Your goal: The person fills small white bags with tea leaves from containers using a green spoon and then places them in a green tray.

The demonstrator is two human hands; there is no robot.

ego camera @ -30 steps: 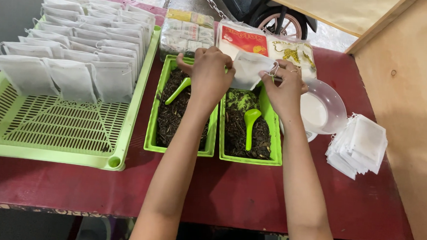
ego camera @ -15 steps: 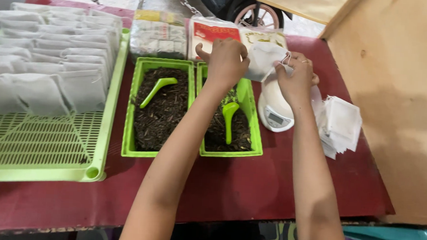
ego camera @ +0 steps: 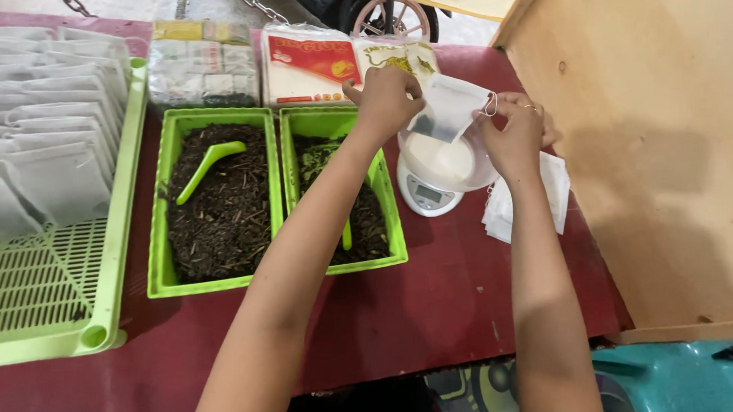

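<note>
A small white drawstring bag (ego camera: pixel 449 107) with dark leaf showing inside hangs between both hands above a clear bowl (ego camera: pixel 441 161) on a white digital scale (ego camera: pixel 426 196). My left hand (ego camera: pixel 386 98) pinches the bag's left edge. My right hand (ego camera: pixel 516 136) pinches its right corner by the string. Left of the scale stand two green tubs of dark dried leaf (ego camera: pixel 214 198) (ego camera: pixel 333 158), each with a green scoop; one scoop (ego camera: pixel 208 165) lies in the left tub.
A green slotted tray (ego camera: pixel 52 298) holding several filled white bags (ego camera: pixel 44 131) lies at the left. Packets (ego camera: pixel 311 61) line the back of the red table (ego camera: pixel 428 301). A stack of empty white bags (ego camera: pixel 551 186) sits by a wooden panel (ego camera: pixel 662 155) at the right.
The view has swung right. Both hands carried the white bag from over the right tub to above the bowl on the scale.
</note>
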